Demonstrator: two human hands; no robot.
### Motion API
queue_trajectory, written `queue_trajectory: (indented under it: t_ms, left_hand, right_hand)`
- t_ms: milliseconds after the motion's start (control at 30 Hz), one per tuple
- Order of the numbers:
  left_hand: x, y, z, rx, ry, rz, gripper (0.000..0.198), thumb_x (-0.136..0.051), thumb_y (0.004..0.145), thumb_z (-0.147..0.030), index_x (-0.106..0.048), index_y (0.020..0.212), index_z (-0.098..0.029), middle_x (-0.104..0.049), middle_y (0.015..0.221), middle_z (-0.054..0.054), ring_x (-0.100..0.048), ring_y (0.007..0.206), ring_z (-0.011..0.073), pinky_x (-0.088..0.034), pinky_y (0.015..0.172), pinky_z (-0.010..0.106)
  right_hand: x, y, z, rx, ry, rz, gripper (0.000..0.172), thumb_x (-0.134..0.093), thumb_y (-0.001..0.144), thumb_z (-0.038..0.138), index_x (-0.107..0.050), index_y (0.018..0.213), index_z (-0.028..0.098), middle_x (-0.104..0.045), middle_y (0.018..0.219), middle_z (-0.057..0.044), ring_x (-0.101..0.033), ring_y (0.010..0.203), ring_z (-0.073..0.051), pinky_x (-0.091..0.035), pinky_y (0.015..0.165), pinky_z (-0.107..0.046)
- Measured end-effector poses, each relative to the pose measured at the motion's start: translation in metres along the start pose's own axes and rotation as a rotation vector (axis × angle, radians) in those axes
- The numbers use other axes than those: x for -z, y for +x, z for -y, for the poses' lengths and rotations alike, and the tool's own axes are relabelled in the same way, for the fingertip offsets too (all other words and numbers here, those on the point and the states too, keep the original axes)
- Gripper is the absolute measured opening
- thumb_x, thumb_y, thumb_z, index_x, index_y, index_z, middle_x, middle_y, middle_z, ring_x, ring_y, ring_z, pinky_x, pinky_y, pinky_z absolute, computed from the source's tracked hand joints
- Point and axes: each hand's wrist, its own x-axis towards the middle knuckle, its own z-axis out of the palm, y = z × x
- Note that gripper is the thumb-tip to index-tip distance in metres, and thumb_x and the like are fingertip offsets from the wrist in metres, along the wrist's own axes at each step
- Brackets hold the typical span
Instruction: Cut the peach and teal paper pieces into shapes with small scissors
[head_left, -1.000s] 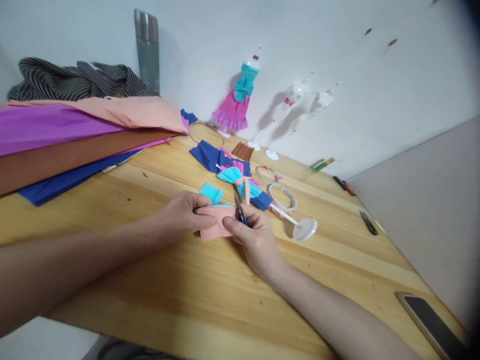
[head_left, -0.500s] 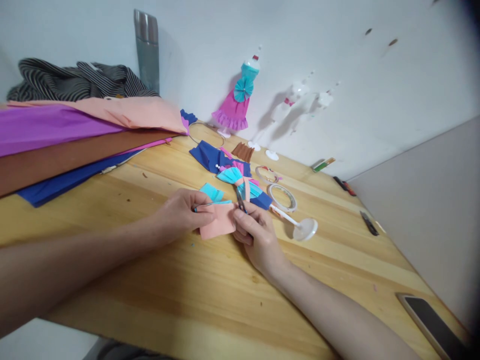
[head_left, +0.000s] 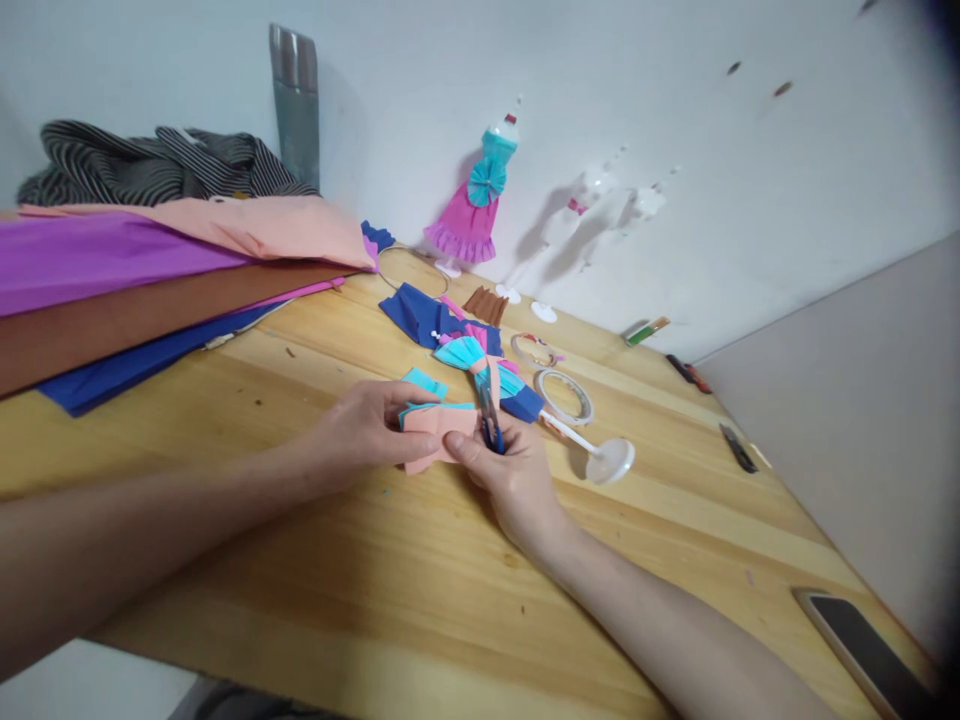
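Note:
My left hand [head_left: 385, 428] pinches the left side of a small peach sheet of paper [head_left: 435, 428], with a turquoise piece [head_left: 407, 411] showing along its upper edge. On the sheet's right side, the thumb of my right hand [head_left: 504, 462] presses down. Scissors [head_left: 490, 422] with blue-and-black handles are also held in that right hand, blades pointing away from me. Just beyond lies a small mannequin stand [head_left: 574, 433] with a turquoise bow [head_left: 480, 364] tied by a peach strip. Another turquoise scrap [head_left: 426, 381] rests behind my left fingers.
Stacked coloured paper [head_left: 172, 260] covers the left, beside striped cloth [head_left: 165, 165] and a bottle [head_left: 295, 105]. A dressed mannequin [head_left: 487, 190] stands by the wall. Tape rolls [head_left: 585, 412] lie right of the bow; a cutter [head_left: 739, 448] and phone [head_left: 862, 640] are farther right.
The peach sheet has shifted and now looks creased, with more turquoise showing behind it. My right thumb has moved left over the sheet, and the scissors show more clearly.

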Motion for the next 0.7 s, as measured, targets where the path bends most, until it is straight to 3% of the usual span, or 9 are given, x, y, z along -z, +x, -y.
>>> queue_trajectory:
  t_ms: [67,167,367,500,700]
  left_hand:
    - [-0.0004,-0.0005,-0.0012,0.066,-0.067,0.04,0.036,-0.07,0.068,-0.035,-0.067,0.095,-0.011,-0.065,0.07,0.001,-0.063,0.065,0.0156,-0.05,0.063,0.026]
    - [-0.0018,-0.0018,-0.0051,0.176,-0.064,0.05,0.035,-0.072,0.065,-0.038,-0.069,0.087,-0.011,-0.067,0.07,0.003,-0.067,0.063,0.0169,-0.052,0.059,0.026]
    - [-0.0036,-0.0018,-0.0075,0.201,0.009,0.009,0.027,-0.06,0.071,-0.038,-0.066,0.073,-0.012,-0.063,0.054,0.001,-0.065,0.056,0.0148,-0.05,0.055,0.023]
    - [-0.0026,-0.0016,-0.0058,0.162,0.087,-0.046,0.023,-0.061,0.068,-0.035,-0.061,0.063,-0.013,-0.06,0.053,0.0,-0.061,0.056,0.0137,-0.045,0.056,0.022]
    - [-0.0033,-0.0024,-0.0061,-0.012,0.048,-0.007,0.028,-0.064,0.066,-0.034,-0.049,0.053,-0.015,-0.048,0.052,-0.004,-0.042,0.054,0.0082,-0.031,0.053,0.021]
  right_hand:
    - [0.0013,0.0006,-0.0033,-0.004,0.061,-0.022,0.036,-0.075,0.067,0.041,-0.048,0.059,0.019,-0.034,0.053,0.006,-0.024,0.051,-0.009,-0.019,0.048,-0.026]
    - [0.0025,0.0013,-0.0061,0.012,0.118,-0.013,0.033,-0.076,0.067,0.041,-0.053,0.061,0.018,-0.041,0.054,0.004,-0.03,0.052,-0.01,-0.023,0.049,-0.026]
    - [0.003,0.0006,-0.0089,-0.026,0.113,0.006,0.029,-0.077,0.068,0.04,-0.06,0.067,0.016,-0.045,0.056,0.003,-0.031,0.052,-0.01,-0.022,0.047,-0.025]
    - [0.0035,0.0007,-0.0111,-0.023,0.122,0.005,0.028,-0.076,0.069,0.039,-0.061,0.07,0.015,-0.044,0.058,0.003,-0.03,0.054,-0.009,-0.023,0.048,-0.024]
    - [0.0012,-0.0005,-0.009,-0.029,0.105,0.041,0.028,-0.076,0.069,0.04,-0.063,0.07,0.015,-0.042,0.058,0.003,-0.029,0.053,-0.009,-0.02,0.046,-0.023]
